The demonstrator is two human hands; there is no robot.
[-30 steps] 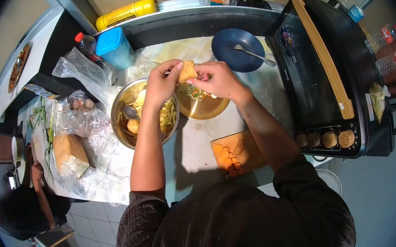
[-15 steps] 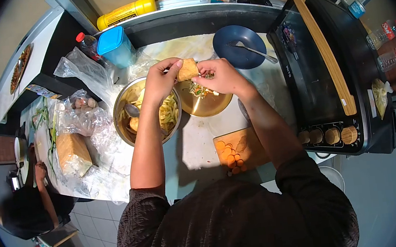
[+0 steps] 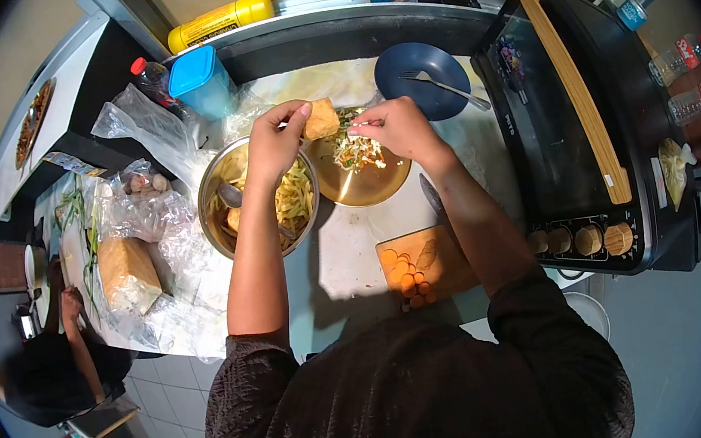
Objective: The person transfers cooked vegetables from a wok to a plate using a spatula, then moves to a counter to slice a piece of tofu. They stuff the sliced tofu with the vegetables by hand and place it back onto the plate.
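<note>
My left hand (image 3: 275,145) pinches a golden-brown piece of fried tofu (image 3: 322,119) between thumb and fingers, above an amber plate (image 3: 348,193). A heap of chopped vegetables (image 3: 359,156) in white, green and orange lies on that plate. Over the heap, the fingertips of my right hand (image 3: 399,131) are drawn together with pale shreds at them. Left of the plate, partly behind my left forearm, stands a metal pot (image 3: 208,222) holding pale yellow strips (image 3: 296,199), brown tofu pieces and a spoon (image 3: 230,195).
A cutting board (image 3: 446,264) with carrot slices (image 3: 409,277) and a knife (image 3: 432,197) lie by my right forearm. Behind is a dark blue plate (image 3: 427,59) with a fork. A black oven (image 3: 566,134) bounds the right; plastic bags (image 3: 175,230) cover the left. Another person's arm (image 3: 76,328) shows far left.
My right hand has moved off the tofu, down and right to the vegetable heap. My left hand, still pinching the tofu, has shifted slightly left.
</note>
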